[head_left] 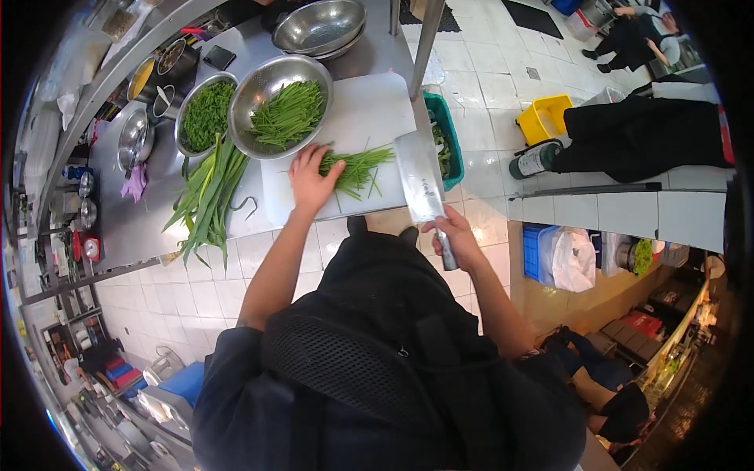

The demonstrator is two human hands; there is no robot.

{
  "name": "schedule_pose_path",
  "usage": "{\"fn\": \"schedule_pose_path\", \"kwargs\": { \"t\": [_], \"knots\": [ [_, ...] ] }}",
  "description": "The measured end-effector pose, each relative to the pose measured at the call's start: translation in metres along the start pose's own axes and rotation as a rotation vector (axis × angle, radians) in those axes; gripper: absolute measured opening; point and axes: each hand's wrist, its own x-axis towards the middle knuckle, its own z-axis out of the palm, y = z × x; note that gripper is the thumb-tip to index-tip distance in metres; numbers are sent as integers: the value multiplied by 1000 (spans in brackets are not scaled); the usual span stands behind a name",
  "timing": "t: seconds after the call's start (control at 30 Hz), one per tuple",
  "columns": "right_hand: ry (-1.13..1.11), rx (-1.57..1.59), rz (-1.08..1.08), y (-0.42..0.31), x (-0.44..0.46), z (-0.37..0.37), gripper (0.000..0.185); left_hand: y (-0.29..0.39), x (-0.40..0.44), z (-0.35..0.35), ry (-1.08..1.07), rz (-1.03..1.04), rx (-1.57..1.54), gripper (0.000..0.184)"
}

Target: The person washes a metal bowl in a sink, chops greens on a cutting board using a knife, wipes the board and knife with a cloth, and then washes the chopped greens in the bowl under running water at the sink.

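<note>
My left hand lies over the left end of a bunch of cut green stalks on the white cutting board, its fingers and thumb around them. In my right hand is the handle of a broad cleaver, whose blade rests at the board's right edge, beside the stalks. Just above my left hand, a steel colander holds more cut stalks. To its left is a bowl of chopped greens, with long green leaves hanging over the counter's front edge.
Stacked steel bowls stand behind the board. Right of the counter is a green bin on the floor, near a metal post. A yellow bin stands farther right. Other people are at the upper right and lower right.
</note>
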Motion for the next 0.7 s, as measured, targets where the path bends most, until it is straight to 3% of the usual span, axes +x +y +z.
{"fn": "schedule_pose_path", "kwargs": {
  "t": [0.23,0.33,0.5,0.7],
  "knots": [
    [-53,48,44,24,20,68,33,56,-16,36,223,-22,0,61],
    [-100,22,31,28,32,97,31,60,-16,39,219,-52,-60,58],
    [-200,-17,34,22,43,112,27,52,-5,29,372,-95,-405,35],
    [-128,-49,-37,-21,12,124,26,95,20,-2,495,86,-525,26]
  ]
}}
